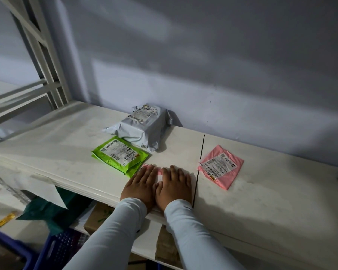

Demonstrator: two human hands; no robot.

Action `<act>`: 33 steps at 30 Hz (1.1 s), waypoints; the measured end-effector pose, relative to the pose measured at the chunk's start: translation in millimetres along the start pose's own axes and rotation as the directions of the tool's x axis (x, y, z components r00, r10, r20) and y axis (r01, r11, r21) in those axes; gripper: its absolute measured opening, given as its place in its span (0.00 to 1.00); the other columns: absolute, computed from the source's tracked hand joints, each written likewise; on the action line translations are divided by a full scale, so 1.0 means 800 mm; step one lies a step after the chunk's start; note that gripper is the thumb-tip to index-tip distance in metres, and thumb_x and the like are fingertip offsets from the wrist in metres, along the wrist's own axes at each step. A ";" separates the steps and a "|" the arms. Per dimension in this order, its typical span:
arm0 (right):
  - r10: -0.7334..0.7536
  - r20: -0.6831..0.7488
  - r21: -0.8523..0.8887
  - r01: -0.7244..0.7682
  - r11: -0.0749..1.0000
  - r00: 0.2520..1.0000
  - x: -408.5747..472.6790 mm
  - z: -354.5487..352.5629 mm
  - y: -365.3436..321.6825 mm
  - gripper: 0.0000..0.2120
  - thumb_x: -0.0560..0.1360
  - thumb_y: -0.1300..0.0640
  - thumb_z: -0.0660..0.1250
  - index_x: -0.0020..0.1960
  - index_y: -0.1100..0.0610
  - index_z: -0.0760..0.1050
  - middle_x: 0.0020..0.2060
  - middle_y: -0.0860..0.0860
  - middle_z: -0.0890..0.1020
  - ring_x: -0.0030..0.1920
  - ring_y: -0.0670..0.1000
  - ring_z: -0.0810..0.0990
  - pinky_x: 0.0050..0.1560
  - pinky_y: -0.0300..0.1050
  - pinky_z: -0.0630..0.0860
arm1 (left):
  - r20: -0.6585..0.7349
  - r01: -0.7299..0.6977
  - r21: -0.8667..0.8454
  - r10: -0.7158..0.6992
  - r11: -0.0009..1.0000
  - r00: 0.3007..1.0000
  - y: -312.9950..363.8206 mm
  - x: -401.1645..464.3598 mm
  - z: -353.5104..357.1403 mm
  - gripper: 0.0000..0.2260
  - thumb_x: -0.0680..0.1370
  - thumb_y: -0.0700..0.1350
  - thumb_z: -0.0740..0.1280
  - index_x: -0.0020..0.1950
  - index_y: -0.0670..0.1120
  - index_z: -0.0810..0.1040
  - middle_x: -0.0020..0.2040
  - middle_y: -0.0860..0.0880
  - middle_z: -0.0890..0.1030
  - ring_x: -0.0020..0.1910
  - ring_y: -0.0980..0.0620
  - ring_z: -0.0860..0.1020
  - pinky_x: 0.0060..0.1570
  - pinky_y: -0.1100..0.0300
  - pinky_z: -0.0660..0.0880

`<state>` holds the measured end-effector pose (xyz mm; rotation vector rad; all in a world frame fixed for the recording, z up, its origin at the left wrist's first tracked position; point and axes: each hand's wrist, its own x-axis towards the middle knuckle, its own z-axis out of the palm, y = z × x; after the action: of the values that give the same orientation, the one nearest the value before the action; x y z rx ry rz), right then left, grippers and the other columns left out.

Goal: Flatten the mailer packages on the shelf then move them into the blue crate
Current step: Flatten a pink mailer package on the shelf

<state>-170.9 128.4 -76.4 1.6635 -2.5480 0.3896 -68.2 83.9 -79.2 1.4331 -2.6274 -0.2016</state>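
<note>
The fingers of the left hand [142,184] and right hand [174,185] lie straight, pressing a small pink mailer [158,171] flat on the white shelf [66,152]. Farther: green mailer [119,154], second pink mailer [220,166], grey mailer [141,127]. Blue crate [53,252] stands near-left, below.

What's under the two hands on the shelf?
A pink mailer lies flat under the left hand and right hand; only slivers show, the rest covered.
</note>
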 end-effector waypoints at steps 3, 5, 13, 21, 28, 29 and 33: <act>0.015 -0.036 -0.012 -0.016 1.000 0.999 0.000 -0.003 -0.002 0.26 0.66 0.47 0.51 0.59 0.48 0.77 0.61 0.53 0.79 0.61 0.59 0.77 0.64 0.60 0.68 | -0.003 0.000 0.005 0.000 1.000 1.000 0.000 0.000 0.001 0.40 0.67 0.59 0.25 0.78 0.51 0.44 0.78 0.55 0.45 0.77 0.55 0.42 0.68 0.64 0.32; 0.014 -0.032 -0.003 -0.014 1.000 0.999 -0.001 -0.002 -0.002 0.26 0.65 0.47 0.52 0.59 0.48 0.77 0.61 0.53 0.79 0.61 0.59 0.77 0.65 0.60 0.68 | 0.000 0.003 0.003 -0.003 1.000 1.000 -0.001 0.000 0.002 0.40 0.67 0.59 0.25 0.78 0.51 0.44 0.78 0.55 0.45 0.77 0.55 0.42 0.67 0.64 0.31; 0.007 -0.019 0.008 -0.007 1.000 1.000 0.001 -0.002 0.000 0.30 0.66 0.47 0.49 0.63 0.50 0.75 0.63 0.53 0.77 0.63 0.58 0.76 0.66 0.59 0.66 | 0.011 0.012 0.012 -0.012 1.000 1.000 -0.001 0.001 0.003 0.40 0.66 0.59 0.24 0.78 0.52 0.43 0.78 0.56 0.45 0.77 0.55 0.42 0.70 0.62 0.36; 0.089 -0.053 0.005 -0.089 0.996 0.995 -0.007 -0.008 0.000 0.24 0.63 0.46 0.62 0.59 0.49 0.78 0.62 0.53 0.78 0.62 0.58 0.76 0.63 0.60 0.69 | 0.013 0.022 0.005 -0.022 1.000 1.000 0.002 -0.001 -0.001 0.42 0.65 0.59 0.24 0.78 0.51 0.44 0.78 0.55 0.45 0.77 0.55 0.42 0.72 0.61 0.38; 0.188 -0.105 0.074 -0.180 0.981 0.977 -0.014 -0.019 0.001 0.25 0.56 0.49 0.73 0.53 0.53 0.79 0.57 0.55 0.80 0.54 0.60 0.79 0.45 0.54 0.77 | 0.048 0.098 -0.042 -0.096 0.994 0.994 0.010 -0.008 -0.011 0.30 0.78 0.60 0.38 0.79 0.49 0.45 0.79 0.52 0.47 0.78 0.53 0.46 0.74 0.59 0.47; 0.195 -0.114 0.083 -0.186 0.979 0.974 -0.015 -0.021 0.002 0.24 0.57 0.50 0.72 0.54 0.53 0.79 0.58 0.55 0.79 0.54 0.59 0.78 0.44 0.53 0.77 | 0.048 0.121 -0.064 -0.118 0.991 0.992 0.011 -0.008 -0.013 0.27 0.81 0.57 0.45 0.79 0.49 0.46 0.79 0.51 0.48 0.78 0.53 0.47 0.74 0.58 0.50; 0.240 -0.164 0.127 -0.221 0.967 0.957 -0.018 -0.023 0.006 0.22 0.62 0.51 0.64 0.55 0.53 0.76 0.58 0.57 0.78 0.54 0.61 0.78 0.43 0.52 0.77 | -0.012 0.175 -0.084 -0.176 0.981 0.984 0.019 -0.020 -0.025 0.27 0.80 0.51 0.54 0.78 0.49 0.51 0.78 0.51 0.53 0.77 0.51 0.53 0.72 0.55 0.60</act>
<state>-171.0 147.5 -62.2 1.2933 -2.6320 0.6710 -68.5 105.0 -57.5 1.6295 -2.4461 -0.3104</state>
